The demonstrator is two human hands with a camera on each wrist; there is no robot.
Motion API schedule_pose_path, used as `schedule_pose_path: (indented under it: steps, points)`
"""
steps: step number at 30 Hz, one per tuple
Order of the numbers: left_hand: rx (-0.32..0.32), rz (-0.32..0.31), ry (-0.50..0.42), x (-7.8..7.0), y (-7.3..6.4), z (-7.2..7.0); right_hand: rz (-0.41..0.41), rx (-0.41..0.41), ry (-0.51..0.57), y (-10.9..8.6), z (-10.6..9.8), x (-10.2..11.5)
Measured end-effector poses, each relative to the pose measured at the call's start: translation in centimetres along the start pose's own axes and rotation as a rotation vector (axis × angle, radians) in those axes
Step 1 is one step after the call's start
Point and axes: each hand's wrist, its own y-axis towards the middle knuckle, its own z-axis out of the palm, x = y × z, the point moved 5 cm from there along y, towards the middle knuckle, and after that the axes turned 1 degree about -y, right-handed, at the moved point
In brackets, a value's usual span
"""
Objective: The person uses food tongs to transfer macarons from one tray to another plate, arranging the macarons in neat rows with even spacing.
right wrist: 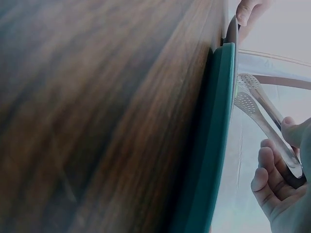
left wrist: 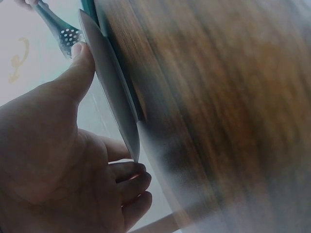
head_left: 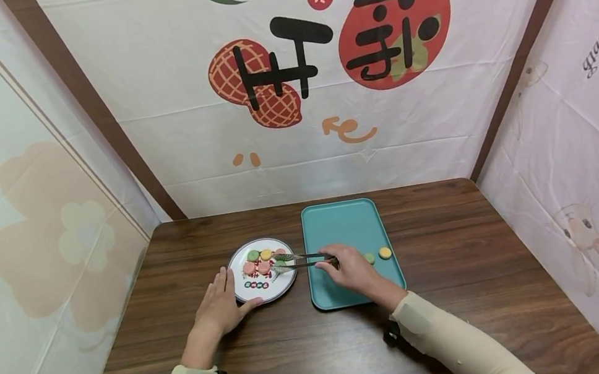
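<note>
A: What's closest in?

B: Over the dark wood-grain table, the left hand holds a white round plate with a dark rim, thumb at its near edge, fingers along its left edge.

A: And the right hand?

B: It's above the left half of a teal rectangular tray, gripping silver metal tongs. They cross the tray's left edge and end inside the plate's right edge, at a round green macaron.

A: Clamped on it?

B: The perforated heads stand slightly apart; whether they press on it, I can't tell.

A: How would you work it?

B: Squeeze gently, since the shells probably crack, and mind the round pink macaron just beyond. I'd steady the plate's rim without tipping it.

A: Farther over?

B: More pink, green and yellow macarons lie toward the plate's far left. Another green one and a round yellow macaron sit by the tray's right edge. White printed cloth rises behind the table's far edge.

A: Do the wrist views add anything?

B: The left one shows fingers at the plate's underside, hidden from the head view; the right one shows the holes in the tong heads clearly. Only the head view shows how the macarons are laid out.
</note>
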Motion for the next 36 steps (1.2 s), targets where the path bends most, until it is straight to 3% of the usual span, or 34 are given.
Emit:
schedule_pose_path:
  steps: [36]
  points:
    - [0.011, -0.003, -0.013, -0.31, -0.2, -0.43, -0.004, -0.017, -0.006, 0.07, -0.09, 0.17]
